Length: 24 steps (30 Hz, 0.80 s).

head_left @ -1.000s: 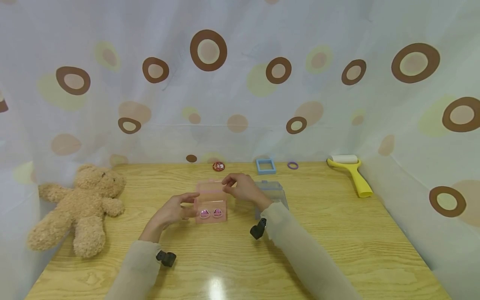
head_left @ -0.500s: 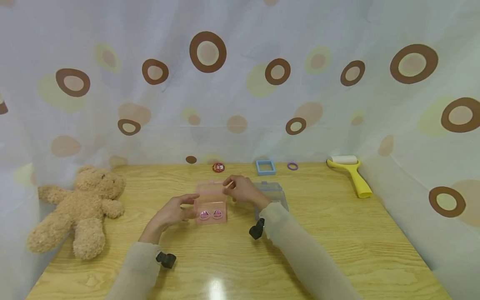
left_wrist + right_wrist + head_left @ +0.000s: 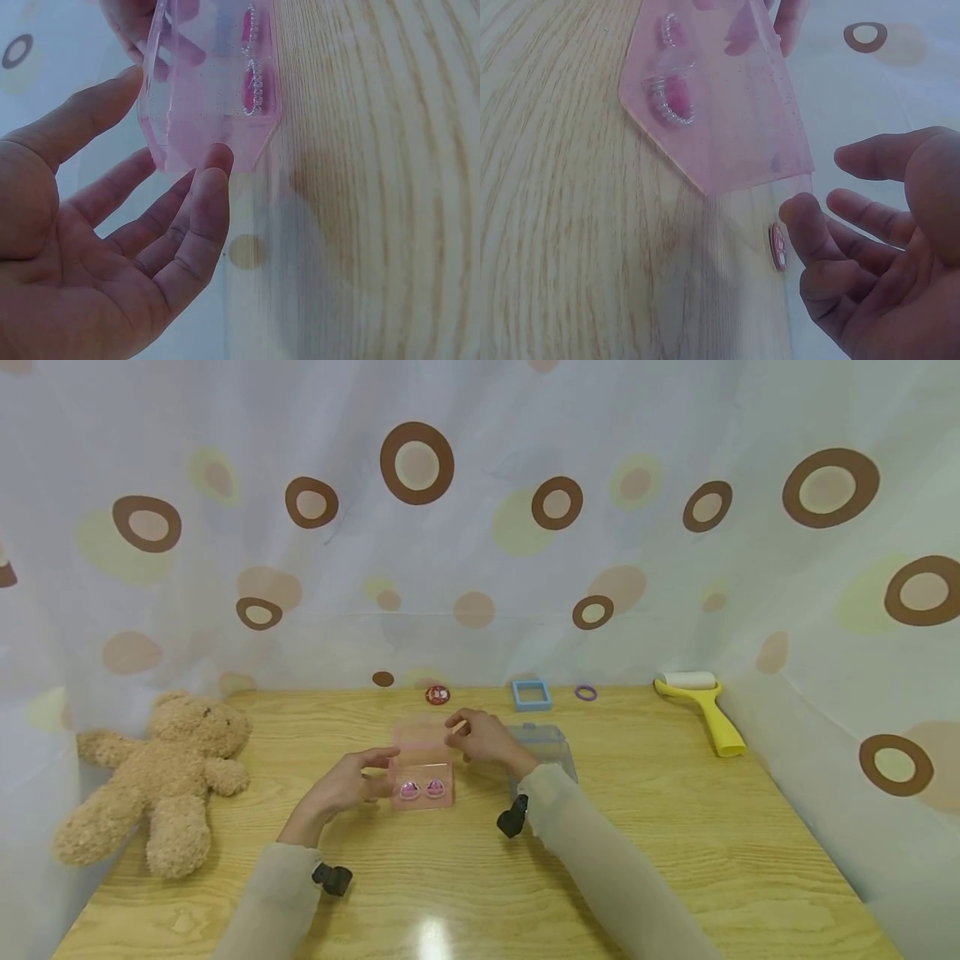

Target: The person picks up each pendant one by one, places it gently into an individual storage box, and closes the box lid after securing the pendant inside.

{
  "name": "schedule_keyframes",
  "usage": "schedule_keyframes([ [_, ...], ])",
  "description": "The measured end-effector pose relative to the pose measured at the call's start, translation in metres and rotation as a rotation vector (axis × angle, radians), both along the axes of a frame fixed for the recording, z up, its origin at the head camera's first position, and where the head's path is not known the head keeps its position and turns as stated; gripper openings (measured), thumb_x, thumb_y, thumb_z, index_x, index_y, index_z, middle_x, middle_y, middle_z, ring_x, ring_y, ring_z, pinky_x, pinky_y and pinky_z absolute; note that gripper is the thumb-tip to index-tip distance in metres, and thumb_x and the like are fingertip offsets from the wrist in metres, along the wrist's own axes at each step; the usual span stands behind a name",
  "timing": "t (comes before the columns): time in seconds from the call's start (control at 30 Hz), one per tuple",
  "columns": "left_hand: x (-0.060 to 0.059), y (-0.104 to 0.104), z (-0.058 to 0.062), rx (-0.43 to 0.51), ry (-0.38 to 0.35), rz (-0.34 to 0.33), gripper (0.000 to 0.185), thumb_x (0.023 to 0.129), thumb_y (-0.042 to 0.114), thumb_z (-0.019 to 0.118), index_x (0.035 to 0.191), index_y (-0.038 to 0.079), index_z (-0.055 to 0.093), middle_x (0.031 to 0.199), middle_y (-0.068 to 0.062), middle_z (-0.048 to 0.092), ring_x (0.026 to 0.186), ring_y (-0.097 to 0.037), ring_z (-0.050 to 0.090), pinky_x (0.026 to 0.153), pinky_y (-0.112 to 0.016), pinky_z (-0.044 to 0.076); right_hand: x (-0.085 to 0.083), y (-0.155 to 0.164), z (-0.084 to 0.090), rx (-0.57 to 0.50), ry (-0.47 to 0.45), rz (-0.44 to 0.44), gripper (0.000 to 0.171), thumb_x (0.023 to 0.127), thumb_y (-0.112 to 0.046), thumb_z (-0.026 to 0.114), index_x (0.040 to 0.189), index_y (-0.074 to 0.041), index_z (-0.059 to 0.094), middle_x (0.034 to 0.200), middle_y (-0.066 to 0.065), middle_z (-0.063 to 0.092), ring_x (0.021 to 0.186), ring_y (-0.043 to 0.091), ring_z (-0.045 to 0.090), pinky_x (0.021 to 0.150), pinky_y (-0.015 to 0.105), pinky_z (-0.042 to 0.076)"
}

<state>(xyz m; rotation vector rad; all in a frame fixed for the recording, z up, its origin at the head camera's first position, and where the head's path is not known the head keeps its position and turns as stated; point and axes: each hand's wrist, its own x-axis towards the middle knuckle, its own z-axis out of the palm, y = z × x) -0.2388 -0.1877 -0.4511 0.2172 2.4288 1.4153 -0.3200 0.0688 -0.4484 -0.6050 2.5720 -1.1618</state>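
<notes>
Head view: pink translucent box point(image 3: 423, 768) at table centre, lid raised at the far edge, long axis running 9 to 3 o'clock, two pink beaded pieces point(image 3: 422, 789) lying side by side inside near the front wall. Left hand point(image 3: 347, 784) at the box's 9 o'clock, fingers relaxed and spread, fingertips touching the left end (left wrist view confirms an open palm, nothing gripped). Right hand point(image 3: 480, 737) at about 1 o'clock, by the lid's right corner, fingers curled close to its edge; contact not certain, since the right wrist view shows a small gap between fingertips point(image 3: 804, 217) and lid. Hands well apart, one at each end of the box, left nearer the base. Clear grey box point(image 3: 543, 747) just behind the right wrist. Farther out: teddy bear point(image 3: 161, 772) at 9 o'clock, yellow lint roller point(image 3: 705, 710) at 2 o'clock.
</notes>
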Motion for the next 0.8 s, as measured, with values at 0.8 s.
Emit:
schedule_keyframes([
  [0.8, 0.0004, 0.0008, 0.0013, -0.011, 0.012, -0.020, 0.061, 0.095, 0.007, 0.066, 0.151, 0.005, 0.041, 0.147, -0.029, 0.044, 0.111, -0.033, 0.067, 0.084, -0.043, 0.060, 0.0023, 0.0040, 0.0063, -0.106, -0.008, -0.088, 0.040, 0.103, -0.026, 0.055, 0.140, -0.014, 0.054, 0.118, 0.012, 0.069, 0.082, 0.037, 0.070, 0.069, 0.030, 0.049],
])
